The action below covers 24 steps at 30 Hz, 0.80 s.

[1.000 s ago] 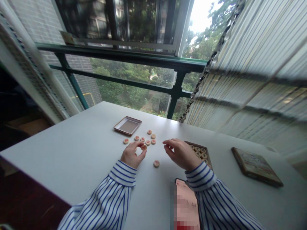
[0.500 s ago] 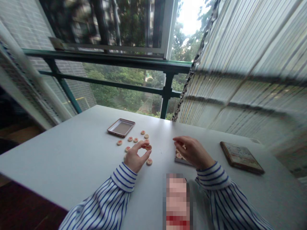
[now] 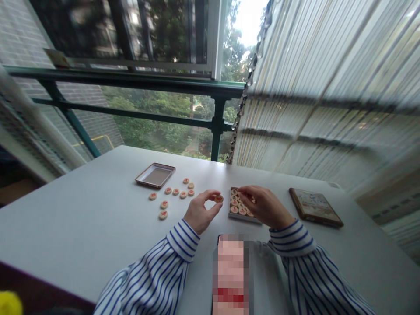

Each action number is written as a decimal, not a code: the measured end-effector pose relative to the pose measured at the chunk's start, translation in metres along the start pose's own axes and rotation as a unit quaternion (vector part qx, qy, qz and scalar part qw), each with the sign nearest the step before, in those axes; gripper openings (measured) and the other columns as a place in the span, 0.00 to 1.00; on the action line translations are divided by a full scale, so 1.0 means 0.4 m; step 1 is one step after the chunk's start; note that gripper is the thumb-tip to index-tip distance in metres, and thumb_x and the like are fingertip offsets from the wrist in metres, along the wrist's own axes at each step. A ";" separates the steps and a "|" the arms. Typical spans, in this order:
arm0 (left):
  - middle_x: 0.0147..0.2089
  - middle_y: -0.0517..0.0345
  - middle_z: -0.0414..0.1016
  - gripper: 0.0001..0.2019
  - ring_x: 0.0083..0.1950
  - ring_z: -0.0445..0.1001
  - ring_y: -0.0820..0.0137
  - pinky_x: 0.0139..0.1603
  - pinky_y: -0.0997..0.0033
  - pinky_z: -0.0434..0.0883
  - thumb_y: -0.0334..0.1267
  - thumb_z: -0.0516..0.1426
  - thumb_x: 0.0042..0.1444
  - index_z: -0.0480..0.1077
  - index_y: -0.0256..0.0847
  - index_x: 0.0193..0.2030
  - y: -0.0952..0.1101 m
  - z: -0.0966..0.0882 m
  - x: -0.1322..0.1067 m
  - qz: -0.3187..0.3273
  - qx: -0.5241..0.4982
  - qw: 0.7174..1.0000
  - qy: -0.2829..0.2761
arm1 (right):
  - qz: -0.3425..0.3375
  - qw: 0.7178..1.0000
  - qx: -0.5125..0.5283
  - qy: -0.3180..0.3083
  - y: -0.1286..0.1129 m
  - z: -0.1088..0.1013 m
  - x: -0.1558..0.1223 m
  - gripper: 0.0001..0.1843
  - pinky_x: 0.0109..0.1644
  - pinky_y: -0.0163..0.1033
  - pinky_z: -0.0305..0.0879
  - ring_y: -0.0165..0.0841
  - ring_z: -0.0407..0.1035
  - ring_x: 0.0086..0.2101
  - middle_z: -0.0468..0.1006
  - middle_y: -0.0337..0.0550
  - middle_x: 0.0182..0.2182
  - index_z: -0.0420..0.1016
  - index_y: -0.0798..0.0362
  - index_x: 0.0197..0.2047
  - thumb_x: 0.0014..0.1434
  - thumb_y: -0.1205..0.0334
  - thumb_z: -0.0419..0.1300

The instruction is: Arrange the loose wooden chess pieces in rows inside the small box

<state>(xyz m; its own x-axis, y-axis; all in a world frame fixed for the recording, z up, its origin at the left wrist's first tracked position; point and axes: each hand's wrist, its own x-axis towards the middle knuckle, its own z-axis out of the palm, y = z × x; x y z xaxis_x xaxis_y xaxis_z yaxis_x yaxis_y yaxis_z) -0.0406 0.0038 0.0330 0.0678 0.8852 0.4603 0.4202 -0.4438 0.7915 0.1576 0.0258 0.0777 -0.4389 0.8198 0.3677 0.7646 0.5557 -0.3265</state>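
My left hand (image 3: 199,213) pinches a round wooden Chinese chess piece (image 3: 218,199) with red marking between thumb and fingertips, held just left of a shallow box (image 3: 244,217). Rows of chess pieces (image 3: 234,210) lie in that box, some with red and some with dark characters. Over its right part hangs my right hand (image 3: 267,205), fingers bent and slightly apart, with no piece visible in them; it hides some of the contents. Several loose red-marked pieces (image 3: 176,191) are scattered on the white table (image 3: 108,218) to the left.
A shallow tray-like lid (image 3: 155,176) lies at the back left. At the right is a flat, picture-covered box or lid (image 3: 315,207). A pixelated upright object (image 3: 231,271) stands at the front edge. Green railing (image 3: 147,114) and a striped curtain (image 3: 315,109) border the table.
My left hand has carried the chess piece rightward, close to the box. My right hand stays over the box, with more of its pieces now showing. The view has turned slightly right.
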 end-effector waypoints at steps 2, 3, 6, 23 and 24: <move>0.37 0.58 0.75 0.12 0.38 0.73 0.71 0.45 0.68 0.68 0.34 0.57 0.48 0.68 0.40 0.42 0.009 0.019 0.011 0.001 -0.003 1.000 -0.009 | 0.004 1.000 -0.001 0.000 0.004 -0.006 -0.004 0.12 0.37 0.35 0.63 0.31 0.69 0.33 0.77 0.44 0.33 0.73 0.53 0.40 0.56 0.62 0.52; 0.37 0.57 0.75 0.12 0.39 0.73 0.71 0.45 0.67 0.68 0.34 0.57 0.48 0.68 0.41 0.42 0.013 0.029 0.017 0.000 -0.004 1.000 -0.013 | 0.007 1.000 -0.003 0.000 0.006 -0.009 -0.006 0.12 0.37 0.35 0.63 0.32 0.69 0.33 0.77 0.44 0.33 0.73 0.53 0.40 0.56 0.62 0.52; 0.37 0.57 0.76 0.13 0.39 0.73 0.70 0.44 0.67 0.68 0.34 0.57 0.48 0.68 0.40 0.43 0.019 0.059 0.032 -0.007 -0.008 1.000 -0.021 | 0.014 1.000 -0.005 0.000 0.011 -0.014 -0.011 0.12 0.37 0.36 0.63 0.32 0.69 0.33 0.76 0.45 0.33 0.73 0.53 0.40 0.56 0.61 0.51; 0.35 0.58 0.74 0.11 0.38 0.73 0.71 0.42 0.68 0.69 0.33 0.58 0.47 0.66 0.39 0.39 -0.021 0.135 0.020 -0.034 -0.045 0.998 0.011 | 0.021 0.998 0.055 -0.008 0.031 0.001 -0.013 0.12 0.36 0.34 0.64 0.31 0.69 0.32 0.77 0.43 0.33 0.74 0.52 0.40 0.57 0.62 0.51; 0.35 0.57 0.74 0.10 0.38 0.73 0.70 0.42 0.68 0.69 0.33 0.58 0.47 0.67 0.39 0.39 -0.026 0.136 0.018 -0.032 -0.039 0.999 0.010 | 0.020 0.998 0.062 -0.012 0.031 0.005 -0.012 0.12 0.35 0.34 0.63 0.30 0.69 0.32 0.77 0.43 0.34 0.74 0.52 0.40 0.57 0.62 0.51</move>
<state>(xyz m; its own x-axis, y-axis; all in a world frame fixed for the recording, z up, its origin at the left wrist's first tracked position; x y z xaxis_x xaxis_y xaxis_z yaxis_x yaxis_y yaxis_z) 0.0047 0.0225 0.0063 0.0243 0.9091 0.4158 0.3513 -0.3972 0.8478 0.1683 0.0289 0.0703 -0.4204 0.8444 0.3320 0.7188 0.5333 -0.4461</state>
